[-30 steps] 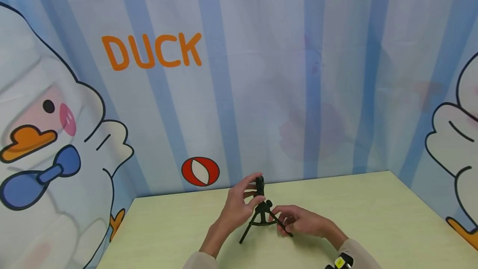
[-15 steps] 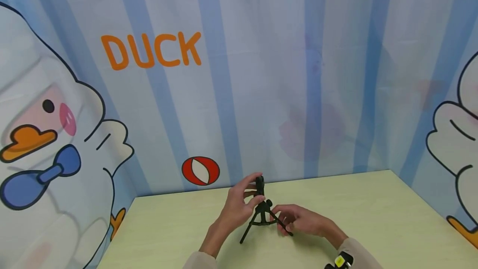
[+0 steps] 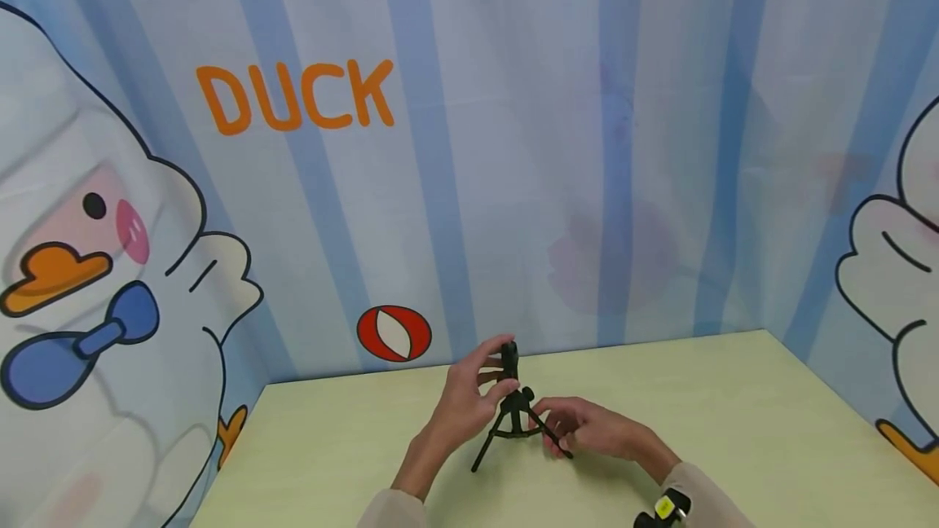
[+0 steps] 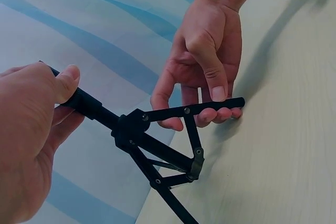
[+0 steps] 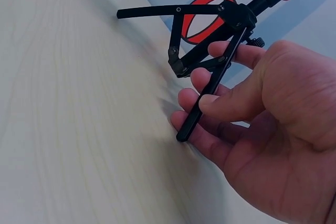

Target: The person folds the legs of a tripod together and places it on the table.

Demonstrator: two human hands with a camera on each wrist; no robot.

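Note:
A small black tripod (image 3: 516, 403) with its legs spread is between my two hands at the middle front of the table. My left hand (image 3: 467, 400) grips its upper column, thumb and fingers round the black shaft (image 4: 86, 103) in the left wrist view. With thumb and fingertips, my right hand (image 3: 597, 429) pinches one leg (image 5: 212, 85) near its lower part. The braces between legs and centre tube (image 4: 163, 150) are folded out. A small knob (image 5: 256, 42) sticks out beside the hub in the right wrist view.
The pale wooden table (image 3: 682, 398) runs back to a striped blue curtain (image 3: 513, 145) printed with ducks and a red ball. A dark device with a yellow patch (image 3: 663, 507) sits on the right wrist by the beige sleeve.
The whole head view shifts slightly upward. Both hands keep the same holds on the tripod, with no other visible movement.

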